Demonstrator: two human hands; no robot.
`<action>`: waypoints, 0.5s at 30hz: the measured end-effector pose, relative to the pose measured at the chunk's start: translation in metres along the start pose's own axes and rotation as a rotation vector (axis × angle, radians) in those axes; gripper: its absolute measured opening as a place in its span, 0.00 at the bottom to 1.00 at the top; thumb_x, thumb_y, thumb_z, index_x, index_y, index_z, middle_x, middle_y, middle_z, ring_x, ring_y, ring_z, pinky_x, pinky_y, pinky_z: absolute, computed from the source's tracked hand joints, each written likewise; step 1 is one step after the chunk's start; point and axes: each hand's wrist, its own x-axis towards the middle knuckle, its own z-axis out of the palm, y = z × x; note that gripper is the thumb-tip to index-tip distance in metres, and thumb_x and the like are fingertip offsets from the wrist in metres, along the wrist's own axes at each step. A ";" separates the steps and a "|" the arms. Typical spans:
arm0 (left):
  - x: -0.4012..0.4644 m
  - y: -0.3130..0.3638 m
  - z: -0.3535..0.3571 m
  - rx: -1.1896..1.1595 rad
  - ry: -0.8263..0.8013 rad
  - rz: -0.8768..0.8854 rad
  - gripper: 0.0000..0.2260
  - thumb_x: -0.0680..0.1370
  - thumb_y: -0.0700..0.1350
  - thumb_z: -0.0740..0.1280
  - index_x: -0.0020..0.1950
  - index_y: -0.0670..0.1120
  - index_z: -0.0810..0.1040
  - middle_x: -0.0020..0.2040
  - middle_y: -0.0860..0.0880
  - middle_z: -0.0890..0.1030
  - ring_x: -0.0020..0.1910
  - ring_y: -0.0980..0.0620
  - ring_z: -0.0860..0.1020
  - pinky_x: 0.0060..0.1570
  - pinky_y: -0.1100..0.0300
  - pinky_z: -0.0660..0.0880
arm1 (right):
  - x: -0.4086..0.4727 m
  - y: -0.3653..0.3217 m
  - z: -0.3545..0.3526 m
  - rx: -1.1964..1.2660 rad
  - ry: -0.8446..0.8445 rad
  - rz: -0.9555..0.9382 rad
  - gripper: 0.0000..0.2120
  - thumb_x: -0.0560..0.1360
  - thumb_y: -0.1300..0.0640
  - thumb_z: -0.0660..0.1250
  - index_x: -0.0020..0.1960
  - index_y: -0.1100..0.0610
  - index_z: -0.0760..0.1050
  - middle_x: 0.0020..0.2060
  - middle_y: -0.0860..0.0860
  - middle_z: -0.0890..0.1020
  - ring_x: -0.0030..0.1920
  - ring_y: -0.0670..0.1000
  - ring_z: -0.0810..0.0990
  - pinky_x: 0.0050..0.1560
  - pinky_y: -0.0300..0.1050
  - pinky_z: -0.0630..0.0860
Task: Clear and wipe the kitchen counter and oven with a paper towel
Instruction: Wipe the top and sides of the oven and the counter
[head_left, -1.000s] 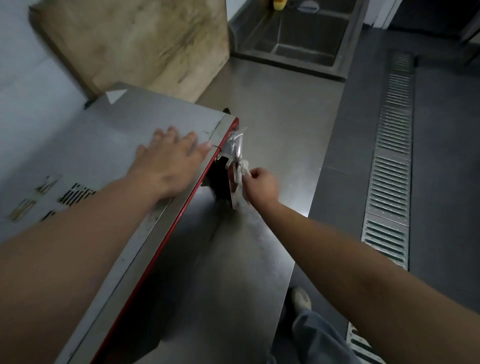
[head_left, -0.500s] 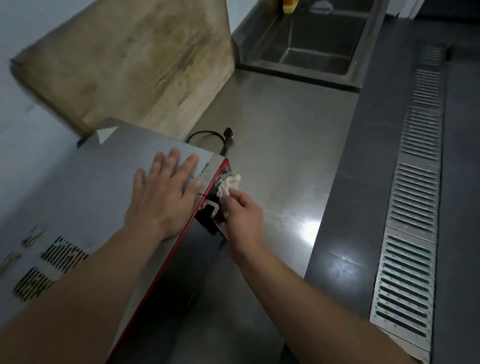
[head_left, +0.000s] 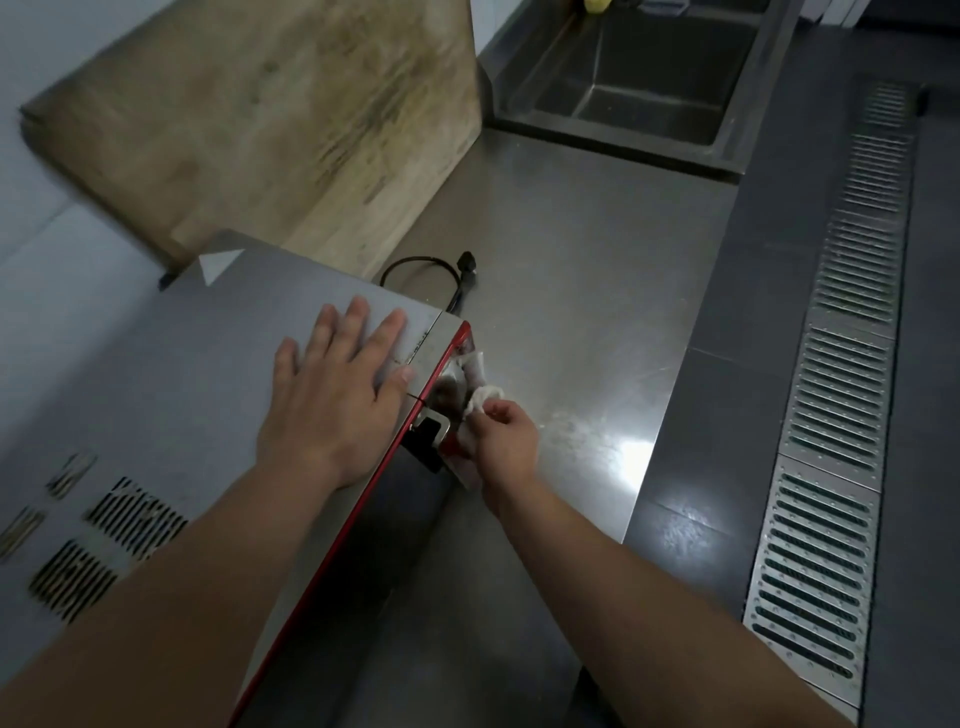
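A grey oven (head_left: 171, 374) with a red front edge stands on the steel counter (head_left: 571, 270). My left hand (head_left: 332, 395) lies flat on the oven's top near its front corner, fingers straight. My right hand (head_left: 504, 441) grips a crumpled white paper towel (head_left: 480, 387) and presses it against the oven's front face by the metal door handle (head_left: 434, 421). Most of the oven's front is hidden from this angle.
A large worn wooden cutting board (head_left: 270, 119) leans against the wall behind the oven. A black power cord with plug (head_left: 457, 275) lies on the counter beside it. A steel sink (head_left: 639, 78) is at the far end. A floor drain grate (head_left: 841, 389) runs along the right.
My right hand with the paper towel has shifted along the oven's front near the handle. My left hand stays flat on the oven top. The view has tilted down slightly.
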 end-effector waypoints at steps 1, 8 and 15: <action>0.000 -0.001 0.000 0.000 0.004 0.002 0.27 0.80 0.63 0.41 0.80 0.62 0.44 0.82 0.53 0.43 0.80 0.51 0.40 0.77 0.41 0.43 | 0.003 0.003 -0.003 0.024 -0.008 0.058 0.03 0.71 0.60 0.71 0.43 0.57 0.78 0.41 0.59 0.82 0.37 0.58 0.83 0.36 0.54 0.82; 0.001 -0.002 0.003 -0.001 0.015 -0.002 0.28 0.79 0.64 0.39 0.80 0.62 0.43 0.82 0.53 0.43 0.80 0.50 0.40 0.77 0.41 0.43 | -0.025 -0.024 0.004 0.122 -0.126 -0.126 0.06 0.71 0.65 0.68 0.41 0.57 0.74 0.30 0.52 0.76 0.27 0.49 0.75 0.26 0.43 0.76; 0.001 -0.003 0.004 0.020 0.019 -0.001 0.27 0.81 0.62 0.41 0.80 0.62 0.43 0.82 0.53 0.43 0.80 0.50 0.41 0.77 0.40 0.43 | -0.038 -0.042 0.006 -0.126 -0.126 -0.410 0.04 0.69 0.58 0.68 0.42 0.51 0.75 0.36 0.50 0.80 0.35 0.49 0.78 0.33 0.49 0.77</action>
